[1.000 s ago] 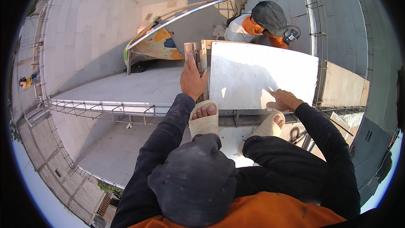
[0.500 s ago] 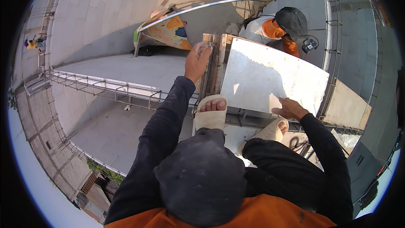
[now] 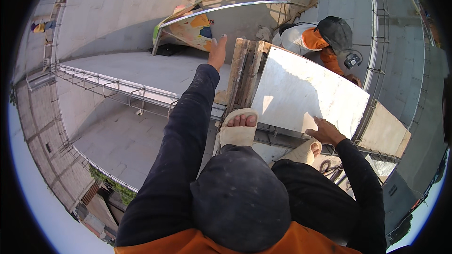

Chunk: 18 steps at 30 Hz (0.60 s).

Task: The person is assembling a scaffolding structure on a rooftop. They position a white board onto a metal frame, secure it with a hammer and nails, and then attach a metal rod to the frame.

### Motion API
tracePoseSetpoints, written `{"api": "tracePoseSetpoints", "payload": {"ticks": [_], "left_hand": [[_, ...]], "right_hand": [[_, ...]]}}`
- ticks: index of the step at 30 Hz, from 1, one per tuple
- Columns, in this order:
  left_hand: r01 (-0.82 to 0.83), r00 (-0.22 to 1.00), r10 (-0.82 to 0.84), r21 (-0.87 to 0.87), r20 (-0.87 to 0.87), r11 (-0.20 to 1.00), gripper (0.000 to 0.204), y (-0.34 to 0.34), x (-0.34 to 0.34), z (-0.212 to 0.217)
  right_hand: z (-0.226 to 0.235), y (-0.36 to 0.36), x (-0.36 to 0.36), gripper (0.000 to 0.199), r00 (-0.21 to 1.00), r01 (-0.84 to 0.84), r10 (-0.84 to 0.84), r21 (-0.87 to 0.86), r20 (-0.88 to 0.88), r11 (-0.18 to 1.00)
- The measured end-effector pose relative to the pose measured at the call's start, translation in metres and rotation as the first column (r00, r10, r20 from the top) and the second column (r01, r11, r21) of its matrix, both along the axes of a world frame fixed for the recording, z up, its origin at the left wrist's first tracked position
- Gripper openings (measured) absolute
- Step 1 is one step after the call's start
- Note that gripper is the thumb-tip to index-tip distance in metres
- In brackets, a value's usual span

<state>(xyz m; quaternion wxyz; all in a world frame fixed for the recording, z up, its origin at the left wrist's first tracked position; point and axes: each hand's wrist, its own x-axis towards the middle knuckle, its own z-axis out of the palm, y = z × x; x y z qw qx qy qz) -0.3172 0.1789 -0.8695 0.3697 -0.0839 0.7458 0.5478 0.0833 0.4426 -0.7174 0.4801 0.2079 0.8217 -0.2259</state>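
Observation:
My left hand [image 3: 217,54] is held out, fingers stretched and empty, just left of the wooden boards [image 3: 245,73] that stand together beside a white panel [image 3: 308,87]. The spread fingers of my right hand [image 3: 326,132] lie at the near edge of this panel, which is partly in shadow; whether they press on it I cannot tell. My sandalled left foot [image 3: 240,124] stands near the foot of the boards. The other sandal [image 3: 303,154] is below my right hand.
A person in a dark cap [image 3: 335,33] bends behind the panel. Rebar cages [image 3: 127,95] run along the wall tops, with floors far below. A colourful sheet [image 3: 190,33] hangs under a metal strip [image 3: 221,8]. A smaller board [image 3: 383,127] leans at the right.
My left hand has come off the top of the wooden boards and moved left. My right hand stays at the panel's edge. The co-worker's arm reaches farther to the right.

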Motion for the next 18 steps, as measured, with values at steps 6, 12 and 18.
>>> {"api": "tracePoseSetpoints", "payload": {"ticks": [6,12,18], "left_hand": [[0.213,0.932,-0.246,0.148,0.265,0.966,0.115,-0.008,0.024,-0.024],[0.103,0.988,-0.106,0.033,0.111,0.994,0.121,-0.042,-0.035,-0.047],[-0.090,0.946,0.044,0.130,0.322,0.987,0.112,-0.004,0.013,-0.035]], "right_hand": [[0.001,-0.006,0.002,0.087,0.999,0.027,-0.028,0.019,0.030,0.999],[-0.005,0.010,-0.004,0.087,0.996,0.079,-0.077,-0.043,0.049,0.996],[0.006,-0.003,0.002,0.094,0.991,0.128,-0.127,-0.054,0.037,0.990]]}}
